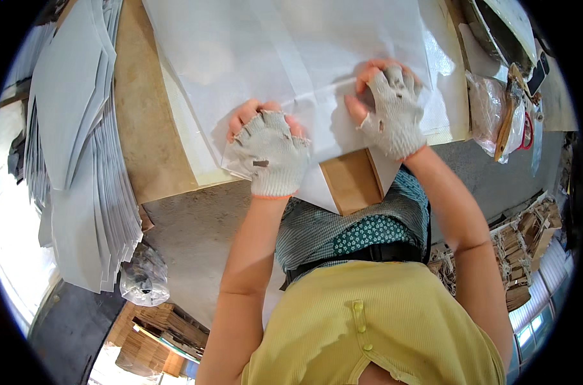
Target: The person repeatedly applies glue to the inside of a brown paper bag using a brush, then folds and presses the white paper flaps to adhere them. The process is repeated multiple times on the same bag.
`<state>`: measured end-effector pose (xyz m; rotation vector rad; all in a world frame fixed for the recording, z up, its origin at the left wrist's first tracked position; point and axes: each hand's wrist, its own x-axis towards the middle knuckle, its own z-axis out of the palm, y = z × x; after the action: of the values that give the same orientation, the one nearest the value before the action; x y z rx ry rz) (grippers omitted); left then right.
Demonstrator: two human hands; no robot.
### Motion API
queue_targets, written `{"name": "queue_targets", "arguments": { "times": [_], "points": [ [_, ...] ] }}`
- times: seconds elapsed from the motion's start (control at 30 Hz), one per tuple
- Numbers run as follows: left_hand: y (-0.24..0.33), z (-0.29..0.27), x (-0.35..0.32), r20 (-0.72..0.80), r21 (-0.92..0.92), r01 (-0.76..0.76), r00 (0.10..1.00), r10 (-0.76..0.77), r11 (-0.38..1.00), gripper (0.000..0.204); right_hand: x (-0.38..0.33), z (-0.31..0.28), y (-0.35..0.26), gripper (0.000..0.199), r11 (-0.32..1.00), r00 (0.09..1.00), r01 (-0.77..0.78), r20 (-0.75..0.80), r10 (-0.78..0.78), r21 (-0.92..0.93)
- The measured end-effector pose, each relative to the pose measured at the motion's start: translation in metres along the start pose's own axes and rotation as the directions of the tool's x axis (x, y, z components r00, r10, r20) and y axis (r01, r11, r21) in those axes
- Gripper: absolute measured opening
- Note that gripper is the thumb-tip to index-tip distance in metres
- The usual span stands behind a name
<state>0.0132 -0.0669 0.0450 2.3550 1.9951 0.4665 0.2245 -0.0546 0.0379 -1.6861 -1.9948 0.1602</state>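
A large white sheet (240,51) covers most of the table before me. My left hand (269,147), in a worn pale fingerless knit glove, rests on its near part, fingers bent and slightly apart. Further right and a little farther away, my right hand (395,109) lies on the same sheet in a matching glove, its thumb spread from the curled fingers. Neither hand visibly holds anything. Between them, a pointed white flap hangs past the table's near edge, with a brown cardboard-like panel (352,181) showing in it. The undersides of both hands are hidden.
Stacked white sheets (79,147) fan out at the left, beside the brown tabletop (144,122). At the right edge lie a wooden-handled tool (506,128), clear plastic and red-handled scissors (527,131). Bundled brown cardboard (522,244) stands lower right; a plastic bag (144,279) hangs lower left.
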Motion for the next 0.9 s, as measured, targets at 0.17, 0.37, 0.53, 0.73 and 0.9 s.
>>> {"name": "queue_targets", "arguments": {
  "times": [0.17, 0.37, 0.53, 0.73, 0.9],
  "points": [
    [0.015, -0.004, 0.003, 0.036, -0.053, 0.060, 0.998, -0.058, 0.997, 0.038, -0.011, 0.007, -0.011, 0.027, 0.996, 0.996, -0.086, -0.039, 0.085, -0.030],
    [0.078, 0.008, -0.020, -0.010, -0.372, -0.239, 0.967, 0.254, 0.897, 0.061, -0.017, 0.014, -0.004, 0.026, 0.996, 0.995, -0.094, 0.031, 0.095, -0.007],
    [0.007, -0.023, -0.040, 0.311, -0.211, -0.096, 0.937, 0.159, 0.973, 0.075, -0.016, 0.004, -0.011, 0.029, 0.996, 0.993, -0.089, -0.082, 0.087, -0.018],
    [0.001, -0.024, -0.037, 0.271, -0.241, -0.102, 0.948, 0.168, 0.965, 0.066, -0.030, 0.010, -0.048, 0.053, 0.948, 0.915, 0.275, 0.260, -0.309, 0.159],
    [-0.020, -0.038, -0.039, 0.073, -0.352, -0.083, 0.990, 0.116, 0.932, 0.056, -0.025, -0.012, -0.027, 0.057, 0.976, 0.937, 0.217, 0.283, -0.205, -0.012]
  ]
}}
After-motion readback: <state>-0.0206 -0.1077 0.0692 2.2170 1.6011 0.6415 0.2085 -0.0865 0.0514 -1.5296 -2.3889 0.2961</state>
